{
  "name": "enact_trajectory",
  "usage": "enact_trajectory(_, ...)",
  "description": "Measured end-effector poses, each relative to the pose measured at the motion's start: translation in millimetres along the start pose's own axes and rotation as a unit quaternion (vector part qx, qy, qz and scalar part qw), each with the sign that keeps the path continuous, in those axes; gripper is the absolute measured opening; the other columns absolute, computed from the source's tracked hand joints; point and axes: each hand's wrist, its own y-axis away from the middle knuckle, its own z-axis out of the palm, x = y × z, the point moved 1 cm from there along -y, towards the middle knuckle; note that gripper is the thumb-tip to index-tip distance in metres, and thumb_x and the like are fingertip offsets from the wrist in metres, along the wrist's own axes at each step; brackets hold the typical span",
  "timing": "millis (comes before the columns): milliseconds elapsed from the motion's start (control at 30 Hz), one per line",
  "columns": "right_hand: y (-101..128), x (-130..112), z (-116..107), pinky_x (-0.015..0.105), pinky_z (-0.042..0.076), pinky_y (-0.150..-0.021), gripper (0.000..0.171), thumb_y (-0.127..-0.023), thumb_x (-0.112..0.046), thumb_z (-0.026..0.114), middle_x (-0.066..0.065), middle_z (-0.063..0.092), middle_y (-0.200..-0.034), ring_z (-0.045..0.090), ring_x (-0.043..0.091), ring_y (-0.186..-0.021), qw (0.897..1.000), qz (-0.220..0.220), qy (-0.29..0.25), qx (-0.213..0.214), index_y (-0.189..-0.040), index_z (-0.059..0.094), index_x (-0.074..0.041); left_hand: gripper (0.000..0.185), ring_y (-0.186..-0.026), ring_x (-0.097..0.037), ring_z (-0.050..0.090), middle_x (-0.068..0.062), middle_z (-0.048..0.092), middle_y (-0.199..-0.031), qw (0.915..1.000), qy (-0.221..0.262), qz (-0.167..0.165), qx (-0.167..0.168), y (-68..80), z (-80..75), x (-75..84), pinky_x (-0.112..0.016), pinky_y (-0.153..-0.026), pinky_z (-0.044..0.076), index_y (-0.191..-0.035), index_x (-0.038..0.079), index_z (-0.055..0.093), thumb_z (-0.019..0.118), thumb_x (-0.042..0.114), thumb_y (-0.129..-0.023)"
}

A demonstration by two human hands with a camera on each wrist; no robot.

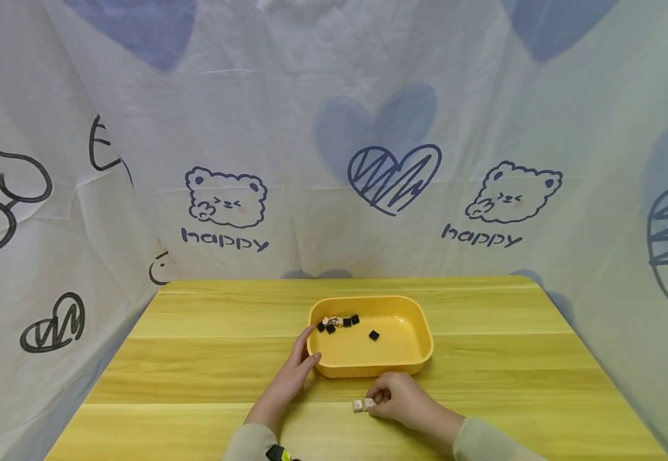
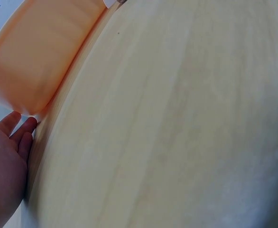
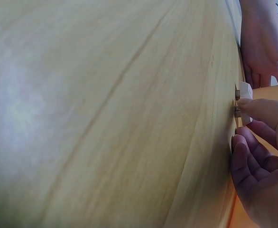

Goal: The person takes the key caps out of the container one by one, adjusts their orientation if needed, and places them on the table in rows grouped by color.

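A yellow plastic tray (image 1: 380, 370) stands on the table, holding several small black keycaps (image 1: 373, 335) and a few pale ones near its left end. My left hand (image 1: 295, 371) rests against the tray's left end, fingers extended along the side and thumb at the front left corner. In front of the tray, two white keycaps sit side by side on the table. The left keycap (image 1: 358, 405) is untouched; my right hand (image 1: 400, 400) pinches the right keycap (image 1: 369, 403) between thumb and finger. Grey undersides show below both white keycaps in the right wrist view.
The yellow wood-grain table (image 1: 196, 358) extends to both sides of the tray. A white cloth (image 1: 305, 211) printed with hearts and bears hangs behind the table and along its sides.
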Motion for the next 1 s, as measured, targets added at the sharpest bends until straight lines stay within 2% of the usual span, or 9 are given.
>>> enact_trajectory(433,-1.9,-0.6,-0.6,0.022,0.047,-0.061,0.013,-0.077,-0.012,0.082,-0.009,0.059,-0.074,0.052,0.002,-0.067,1.000,0.010,-0.001,-0.011,-0.087,0.074,-0.011,0.063,-0.143,-0.046,0.007,-0.029,0.004,-0.158,1.0000,0.000,0.003,-0.001,1.3,-0.6,2.6,-0.056,-0.113,0.012,-0.156,0.013,0.014,0.048,0.019,-0.103)
enact_trajectory(633,-2.1,0.7,-0.2,0.022,0.047,-0.059,0.013,-0.076,-0.009,0.083,-0.009,0.059,-0.073,0.052,0.002,-0.066,1.000,-0.015,-0.007,-0.005,-0.086,0.074,-0.009,0.062,-0.144,-0.043,0.008,-0.028,0.006,-0.158,1.0000,0.001,0.000,0.007,0.5,0.0,5.0,-0.054,-0.114,0.012,-0.156,0.014,0.016,0.049,0.016,-0.103)
enact_trajectory(833,-1.7,-1.2,-1.3,0.022,0.046,-0.060,0.015,-0.076,-0.010,0.083,-0.007,0.059,-0.074,0.051,0.003,-0.067,1.000,0.003,-0.013,-0.011,-0.088,0.073,-0.010,0.062,-0.144,-0.043,0.009,-0.028,0.008,-0.158,1.0000,-0.003,-0.003,0.009,0.3,-0.1,5.1,-0.054,-0.114,0.012,-0.156,0.014,0.016,0.049,0.016,-0.103)
enact_trajectory(1000,2.5,-7.9,-7.1,0.022,0.048,-0.062,0.017,-0.077,-0.010,0.082,-0.008,0.060,-0.077,0.053,0.004,-0.069,1.000,0.001,-0.001,-0.010,-0.092,0.073,-0.008,0.062,-0.144,-0.043,0.006,-0.027,0.005,-0.159,0.9999,0.001,-0.013,0.004,2.2,0.5,6.1,-0.055,-0.114,0.010,-0.156,0.015,0.015,0.048,0.016,-0.104)
